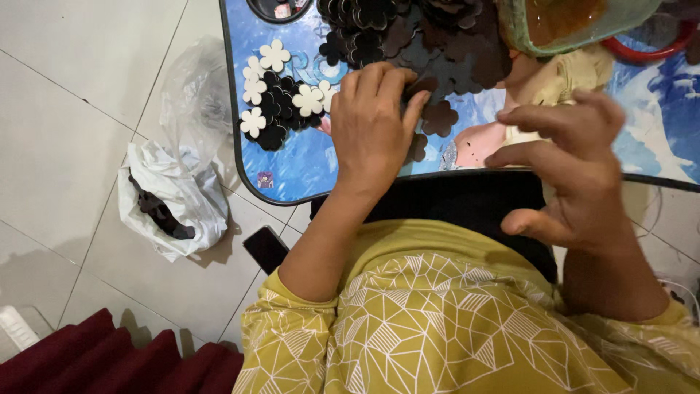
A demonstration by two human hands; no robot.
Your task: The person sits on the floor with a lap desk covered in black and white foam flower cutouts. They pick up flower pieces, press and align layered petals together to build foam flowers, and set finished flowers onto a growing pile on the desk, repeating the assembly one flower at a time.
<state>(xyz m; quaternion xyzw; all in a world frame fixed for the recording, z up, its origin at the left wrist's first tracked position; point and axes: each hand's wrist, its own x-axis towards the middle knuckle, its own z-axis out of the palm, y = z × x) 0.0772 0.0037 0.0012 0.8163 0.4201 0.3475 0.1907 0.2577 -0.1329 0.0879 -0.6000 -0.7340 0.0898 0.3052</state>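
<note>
A yellow patterned top (437, 328) fills the foreground. Above it, the right hand (569, 175) hovers open and empty, fingers curled, over the table edge (292, 197). The left hand (372, 124) presses fingertips onto dark flower cutouts (408, 44) piled on the table. White flowers (262, 87) lie left; farther back, a green bowl (561, 22).

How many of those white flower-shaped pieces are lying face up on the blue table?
5: one at the top, two below it on the left edge, one lowest left, and one beside the left hand at. More may hide in the dark pile.
</note>
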